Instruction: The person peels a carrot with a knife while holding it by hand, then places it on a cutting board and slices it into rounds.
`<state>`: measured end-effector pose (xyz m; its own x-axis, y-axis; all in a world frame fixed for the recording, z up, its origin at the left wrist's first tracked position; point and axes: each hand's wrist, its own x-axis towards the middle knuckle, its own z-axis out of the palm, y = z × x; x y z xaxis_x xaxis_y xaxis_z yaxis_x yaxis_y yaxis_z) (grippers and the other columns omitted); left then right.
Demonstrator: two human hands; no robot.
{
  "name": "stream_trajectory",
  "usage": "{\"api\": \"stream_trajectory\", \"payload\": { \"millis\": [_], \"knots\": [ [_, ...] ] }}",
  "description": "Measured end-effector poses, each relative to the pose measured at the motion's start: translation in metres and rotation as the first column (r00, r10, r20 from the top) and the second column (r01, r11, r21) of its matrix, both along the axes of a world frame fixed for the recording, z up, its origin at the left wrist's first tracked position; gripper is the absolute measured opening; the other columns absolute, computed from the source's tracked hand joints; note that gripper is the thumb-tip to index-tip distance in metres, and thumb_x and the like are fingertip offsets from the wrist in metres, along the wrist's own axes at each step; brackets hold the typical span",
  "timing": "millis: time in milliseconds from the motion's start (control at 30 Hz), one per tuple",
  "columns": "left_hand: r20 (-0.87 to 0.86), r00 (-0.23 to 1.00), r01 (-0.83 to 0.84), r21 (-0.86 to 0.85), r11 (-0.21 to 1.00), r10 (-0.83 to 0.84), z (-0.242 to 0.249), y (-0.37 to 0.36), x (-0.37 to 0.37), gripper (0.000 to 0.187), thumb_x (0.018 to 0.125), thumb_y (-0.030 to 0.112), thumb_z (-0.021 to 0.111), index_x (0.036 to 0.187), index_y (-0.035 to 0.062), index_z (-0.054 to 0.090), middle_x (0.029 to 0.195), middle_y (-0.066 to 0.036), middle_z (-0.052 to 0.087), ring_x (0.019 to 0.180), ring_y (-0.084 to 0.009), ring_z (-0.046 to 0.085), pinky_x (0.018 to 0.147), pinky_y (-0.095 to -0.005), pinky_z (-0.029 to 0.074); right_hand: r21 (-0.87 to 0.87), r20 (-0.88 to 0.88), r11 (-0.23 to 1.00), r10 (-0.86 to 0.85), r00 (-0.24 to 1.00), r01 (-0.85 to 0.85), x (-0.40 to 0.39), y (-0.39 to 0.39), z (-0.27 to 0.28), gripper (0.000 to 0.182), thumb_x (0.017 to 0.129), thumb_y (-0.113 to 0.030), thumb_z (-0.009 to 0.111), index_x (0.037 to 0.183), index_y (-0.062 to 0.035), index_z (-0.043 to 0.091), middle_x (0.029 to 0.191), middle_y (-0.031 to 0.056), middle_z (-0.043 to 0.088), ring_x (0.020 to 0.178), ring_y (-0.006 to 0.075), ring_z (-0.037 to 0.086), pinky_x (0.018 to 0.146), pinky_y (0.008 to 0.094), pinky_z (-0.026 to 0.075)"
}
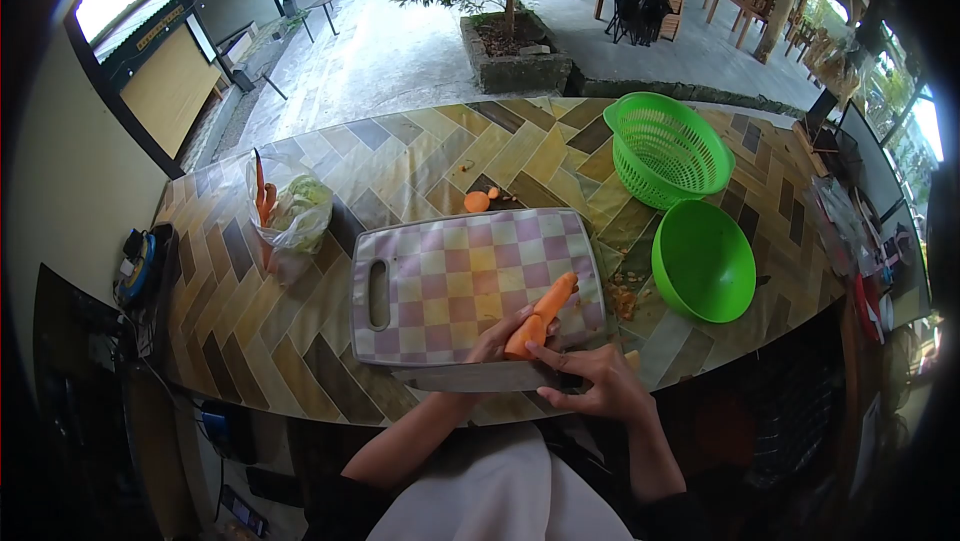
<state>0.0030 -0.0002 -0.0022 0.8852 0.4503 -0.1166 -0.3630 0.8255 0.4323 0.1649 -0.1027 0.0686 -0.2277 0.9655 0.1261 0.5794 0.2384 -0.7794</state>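
Two orange carrot pieces [552,299] are held together above the near right part of the checkered cutting board [430,291]. My left hand [497,337] is closed round their lower left side. A wide knife blade [475,377] lies along the board's near edge, pointing left. My right hand [597,381] is closed at the blade's right end, its handle hidden by the fingers, and a fingertip touches the lower carrot piece. Beyond the board's far edge lie a carrot end [477,202] and smaller bits.
A green colander [665,146] and a green bowl [703,261] stand on the right of the patterned table [400,156]. Orange scraps [625,301] lie beside the board. A plastic bag [300,211] with vegetables is at the left.
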Motion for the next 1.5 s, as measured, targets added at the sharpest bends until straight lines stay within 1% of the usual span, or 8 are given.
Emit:
{"api": "stream_trajectory", "payload": {
  "millis": [233,500,700,900,1000,1300,1433,1500],
  "knots": [
    [0.046,0.997,0.056,0.048,0.997,-0.059,0.000,0.001,0.000,0.042,0.101,0.040,0.045,0.119,0.0027,0.050,0.094,-0.007,0.056,0.082,-0.0115,0.058,0.075,-0.0249,0.050,0.059,0.036,0.998,0.003,0.999,-0.005,0.001,0.002,-0.006,0.056,0.082,-0.029,0.070,0.136,-0.0241,0.056,0.074,0.0095,0.066,0.061,0.0258,0.061,0.066,0.0354,0.052],
    [-0.082,0.997,0.008,0.040,0.999,-0.004,-0.003,-0.002,0.000,0.044,0.101,0.040,0.046,0.123,0.0019,0.050,0.098,-0.007,0.058,0.086,-0.0129,0.060,0.077,-0.0254,0.051,0.067,-0.044,0.997,0.040,0.998,-0.037,0.003,0.003,-0.003,0.058,0.082,-0.027,0.070,0.137,-0.0241,0.054,0.080,0.0111,0.069,0.066,0.0265,0.065,0.069,0.0346,0.053],
    [-0.014,0.997,0.080,-0.023,0.997,-0.080,-0.010,0.002,-0.001,0.045,0.100,0.040,0.048,0.125,0.0020,0.049,0.098,-0.006,0.057,0.086,-0.0128,0.059,0.077,-0.0250,0.051,0.026,-0.052,0.998,0.052,0.997,-0.050,0.004,0.003,-0.002,0.060,0.081,-0.027,0.071,0.139,-0.0243,0.053,0.080,0.0116,0.069,0.065,0.0270,0.065,0.068,0.0348,0.052],
    [-0.121,0.993,-0.005,0.020,1.000,0.007,0.000,-0.003,0.001,0.045,0.100,0.042,0.049,0.121,0.0025,0.050,0.094,-0.006,0.057,0.083,-0.0116,0.058,0.075,-0.0243,0.050,0.016,-0.051,0.998,0.061,0.997,-0.060,0.004,0.004,-0.002,0.060,0.081,-0.028,0.071,0.138,-0.0244,0.053,0.079,0.0120,0.069,0.065,0.0278,0.065,0.068,0.0351,0.052],
    [-0.068,0.995,0.074,0.071,0.995,-0.069,0.000,0.002,-0.001,0.045,0.100,0.043,0.048,0.120,0.0028,0.050,0.093,-0.005,0.055,0.081,-0.0105,0.056,0.072,-0.0234,0.048,0.009,-0.050,0.998,0.060,0.997,-0.059,0.004,0.004,-0.003,0.058,0.081,-0.029,0.071,0.137,-0.0246,0.055,0.078,0.0119,0.068,0.064,0.0280,0.064,0.068,0.0352,0.052],
    [-0.030,1.000,0.001,0.079,0.997,0.002,-0.001,-0.001,0.004,0.043,0.101,0.040,0.045,0.124,0.0038,0.044,0.089,-0.004,0.052,0.079,-0.0107,0.053,0.070,-0.0227,0.047,0.063,-0.018,0.998,0.008,1.000,-0.006,-0.003,0.005,-0.007,0.054,0.083,-0.028,0.070,0.135,-0.0245,0.057,0.076,0.0102,0.067,0.061,0.0265,0.062,0.066,0.0350,0.051],
    [-0.008,1.000,0.014,0.062,0.998,-0.014,0.000,-0.001,0.003,0.044,0.100,0.041,0.046,0.122,0.0024,0.048,0.097,-0.005,0.055,0.085,-0.0117,0.056,0.073,-0.0238,0.049,0.099,0.001,0.995,0.000,1.000,0.000,-0.001,0.003,-0.013,0.053,0.083,-0.027,0.071,0.134,-0.0239,0.058,0.078,0.0108,0.068,0.063,0.0263,0.063,0.066,0.0345,0.052],
    [-0.014,0.999,0.040,0.065,0.997,-0.039,-0.006,-0.001,0.000,0.046,0.100,0.041,0.047,0.123,0.0015,0.050,0.102,-0.006,0.058,0.089,-0.0124,0.059,0.076,-0.0243,0.050,0.071,-0.102,0.997,0.027,0.994,-0.020,0.003,0.003,-0.012,0.055,0.083,-0.027,0.072,0.136,-0.0233,0.056,0.079,0.0120,0.068,0.063,0.0259,0.064,0.067,0.0340,0.052]
  ]
}}
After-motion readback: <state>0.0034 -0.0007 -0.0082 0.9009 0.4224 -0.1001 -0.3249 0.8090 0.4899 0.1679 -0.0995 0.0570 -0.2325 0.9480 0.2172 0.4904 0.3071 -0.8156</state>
